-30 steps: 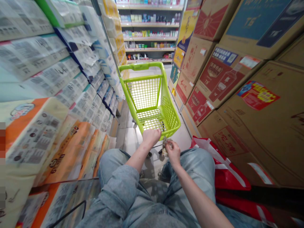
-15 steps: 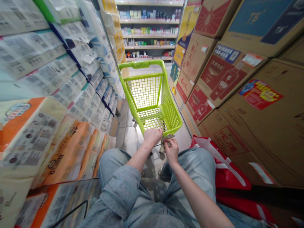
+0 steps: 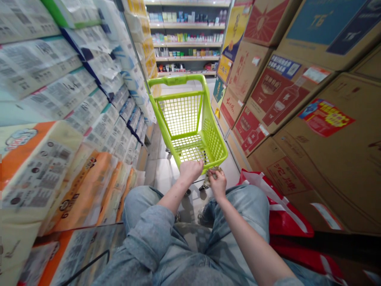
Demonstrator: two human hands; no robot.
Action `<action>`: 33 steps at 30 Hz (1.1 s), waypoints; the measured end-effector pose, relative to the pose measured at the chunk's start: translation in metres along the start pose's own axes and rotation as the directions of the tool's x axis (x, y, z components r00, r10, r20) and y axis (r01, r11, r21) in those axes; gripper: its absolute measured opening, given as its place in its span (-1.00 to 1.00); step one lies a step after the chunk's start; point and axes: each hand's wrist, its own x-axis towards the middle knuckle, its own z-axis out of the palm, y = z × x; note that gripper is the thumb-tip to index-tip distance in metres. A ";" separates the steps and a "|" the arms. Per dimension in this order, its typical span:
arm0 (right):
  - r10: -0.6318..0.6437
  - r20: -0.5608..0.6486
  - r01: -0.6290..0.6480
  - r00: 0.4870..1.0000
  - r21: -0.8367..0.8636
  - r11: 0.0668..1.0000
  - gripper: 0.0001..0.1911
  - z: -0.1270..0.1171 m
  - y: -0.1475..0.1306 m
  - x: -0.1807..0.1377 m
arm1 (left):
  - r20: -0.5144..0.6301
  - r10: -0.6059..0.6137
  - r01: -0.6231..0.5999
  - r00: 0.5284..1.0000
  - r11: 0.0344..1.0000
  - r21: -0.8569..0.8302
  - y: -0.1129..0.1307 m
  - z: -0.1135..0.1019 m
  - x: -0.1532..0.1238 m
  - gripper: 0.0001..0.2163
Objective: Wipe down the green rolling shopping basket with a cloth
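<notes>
A lime-green plastic shopping cart [image 3: 190, 119] stands in a narrow aisle in front of me, its basket bare inside. My left hand [image 3: 190, 170] is closed over the near rim of the cart. My right hand [image 3: 218, 183] is closed around a crumpled grey-brown cloth [image 3: 210, 176], pressed against the cart's near lower edge just right of the left hand. My knees in blue jeans sit below both hands, so I am crouched low.
Packs of tissue and paper rolls [image 3: 59, 131] fill the shelves on the left. Stacked cardboard cartons [image 3: 297, 111] line the right side. A red bag [image 3: 282, 214] lies at my right knee. Shelves of small goods [image 3: 187, 39] close the aisle's far end.
My right hand with the cloth has risen from below the cart's edge up to the rim, close beside the left hand. The left hand has kept its grip on the rim.
</notes>
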 end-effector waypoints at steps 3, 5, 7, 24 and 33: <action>0.018 0.053 -0.015 0.998 -0.053 0.998 -0.77 -0.010 0.013 -0.003 | 0.024 -0.042 0.042 0.999 0.999 0.000 -0.001 0.000 0.001 -0.45; 0.086 -0.016 -0.087 0.996 -0.067 0.994 -0.73 -0.015 0.023 -0.004 | 0.030 -0.065 0.065 0.997 0.998 0.000 -0.001 0.000 0.002 -0.44; 0.161 -0.118 -0.168 0.980 -0.058 0.984 -0.68 -0.018 0.032 -0.001 | 0.025 -0.065 0.065 0.998 0.998 -0.001 -0.001 0.000 0.003 -0.45; 0.070 -0.105 -0.071 0.992 -0.006 0.997 -0.62 0.006 0.035 0.016 | -0.003 0.011 -0.011 1.000 0.999 0.035 -0.001 0.001 0.002 -0.46; 0.149 -0.121 -0.157 0.982 -0.059 0.986 -0.62 -0.001 0.064 -0.011 | -0.025 -0.048 0.047 0.999 0.999 -0.025 0.002 0.004 0.003 -0.43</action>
